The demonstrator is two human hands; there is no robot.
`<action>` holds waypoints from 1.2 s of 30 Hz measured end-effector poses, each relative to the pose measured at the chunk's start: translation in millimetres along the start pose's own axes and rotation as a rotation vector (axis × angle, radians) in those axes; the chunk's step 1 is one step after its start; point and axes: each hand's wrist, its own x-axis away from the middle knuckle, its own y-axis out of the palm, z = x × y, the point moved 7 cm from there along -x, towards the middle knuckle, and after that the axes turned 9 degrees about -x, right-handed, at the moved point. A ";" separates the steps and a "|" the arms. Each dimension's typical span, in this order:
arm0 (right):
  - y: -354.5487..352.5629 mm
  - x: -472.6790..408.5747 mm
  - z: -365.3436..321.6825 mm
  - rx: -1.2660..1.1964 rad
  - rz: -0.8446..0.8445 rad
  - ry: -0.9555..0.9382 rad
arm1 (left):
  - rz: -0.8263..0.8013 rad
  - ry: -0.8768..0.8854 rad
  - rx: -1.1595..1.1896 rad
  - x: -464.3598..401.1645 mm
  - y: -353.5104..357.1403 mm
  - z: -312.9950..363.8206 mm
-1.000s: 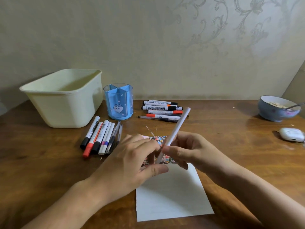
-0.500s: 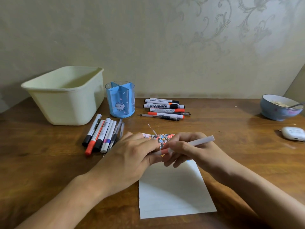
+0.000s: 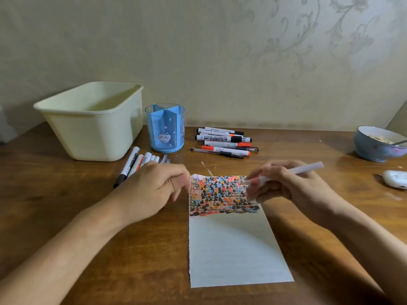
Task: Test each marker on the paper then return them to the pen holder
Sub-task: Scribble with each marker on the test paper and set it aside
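two hands work over a wooden desk [image 3: 66,216] in the head view. the right hand [image 3: 286,183], at about 3 o'clock from the middle of the frame, grips a white marker [image 3: 293,171] with curled fingers, its reddish tip pointing left just above the top right of the paper [image 3: 231,249]. the paper lies at 6 o'clock, its upper part filled with small black, red, orange and blue marks. the left hand [image 3: 152,188], at 9 o'clock, is blurred just beside the paper's top left corner; its fingers look loosely curled, and whether they pinch anything i cannot tell. behind it, a row of markers [image 3: 132,164] lies on the desk. the blue pen holder [image 3: 165,128] stands upright at 11 o'clock, beside a cream plastic bin [image 3: 94,122] on its left. a second group of whiteboard markers [image 3: 222,139] lies at 12 o'clock, right of the holder. at the far right sit a blue bowl [image 3: 374,146] with a spoon and a small white case [image 3: 395,179].
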 end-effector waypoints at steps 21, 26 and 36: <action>23.0 -0.9 13.0 0.218 -0.020 -0.097 | -0.420 -0.028 -0.476 8.7 35.3 -4.0; 41.2 5.9 18.4 0.260 -0.052 -0.123 | -0.399 -0.042 -0.492 9.8 43.0 8.2; 59.7 10.6 20.5 0.330 -0.036 -0.182 | -0.413 -0.054 -0.478 9.1 48.7 14.4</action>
